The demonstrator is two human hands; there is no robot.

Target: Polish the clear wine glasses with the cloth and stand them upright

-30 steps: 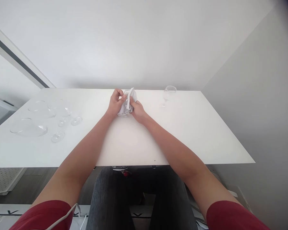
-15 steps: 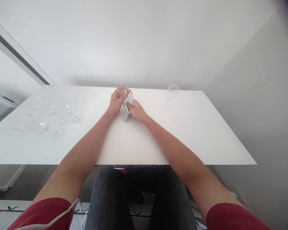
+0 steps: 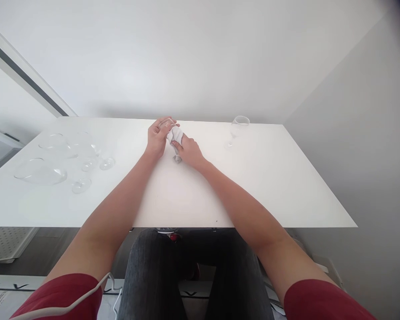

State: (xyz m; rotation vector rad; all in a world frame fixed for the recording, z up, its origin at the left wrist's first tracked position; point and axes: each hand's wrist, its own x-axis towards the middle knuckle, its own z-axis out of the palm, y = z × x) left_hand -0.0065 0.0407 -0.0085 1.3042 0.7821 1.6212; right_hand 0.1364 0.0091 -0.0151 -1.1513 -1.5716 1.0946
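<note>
Near the table's back edge, my left hand (image 3: 157, 137) is wrapped round the bowl of a clear wine glass (image 3: 166, 122). My right hand (image 3: 189, 150) grips a white cloth (image 3: 176, 134) and presses it against the same glass, lower down. The glass is tilted, its rim up and away to the left; part of its bowl and stem is hidden by fingers and cloth. Below the cloth, what looks like the glass's foot (image 3: 177, 159) shows.
Several clear glasses lie on their sides at the left, one of them a wine glass (image 3: 42, 171) nearest the front. Another wine glass (image 3: 239, 128) stands upright at the right rear of the white table (image 3: 270, 186). A wall (image 3: 200, 58) rises behind it.
My left hand has shifted slightly left with the glass. The cloth has bunched higher around it, so the part hanging below now shows less cloth and more of the foot.
</note>
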